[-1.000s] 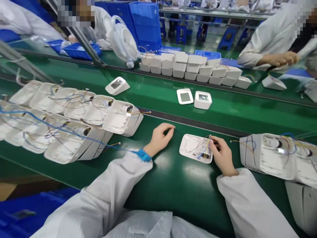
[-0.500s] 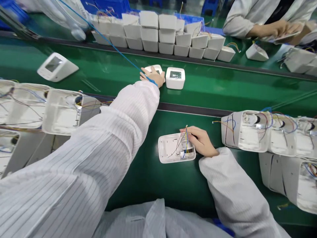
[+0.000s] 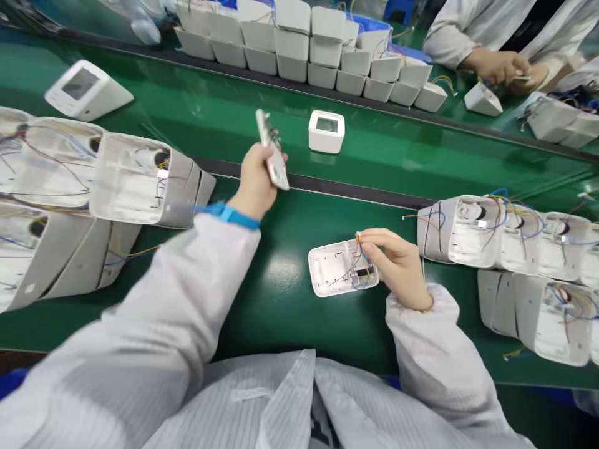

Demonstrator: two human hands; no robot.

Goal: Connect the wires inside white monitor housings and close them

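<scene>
My left hand (image 3: pixel 259 178), with a blue strap at the wrist, grips a white front panel (image 3: pixel 277 163) turned on edge, electronic parts showing on its inner side. It is raised near the dark rail. In front of my body, an open white housing (image 3: pixel 331 273) lies on the green work surface, its inside facing up with thin coloured wires (image 3: pixel 361 252). My right hand (image 3: pixel 392 259) pinches the wire end with its small connector at the housing's right edge. Beyond the rail, a white device with a small screen (image 3: pixel 326 132) stands on the green belt.
Open white housings with wires stand at left (image 3: pixel 133 181) and right (image 3: pixel 477 231). Another screened device (image 3: pixel 87 90) rests at upper left. Stacked white housings (image 3: pixel 292 47) line the far ledge. Across, a co-worker's hands (image 3: pixel 510 68) handle a small part.
My left hand has picked up the front panel beside the standing device and drawn it back toward me, turning it on edge. My right hand stays at the housing, now clearly pinching the wire end.
</scene>
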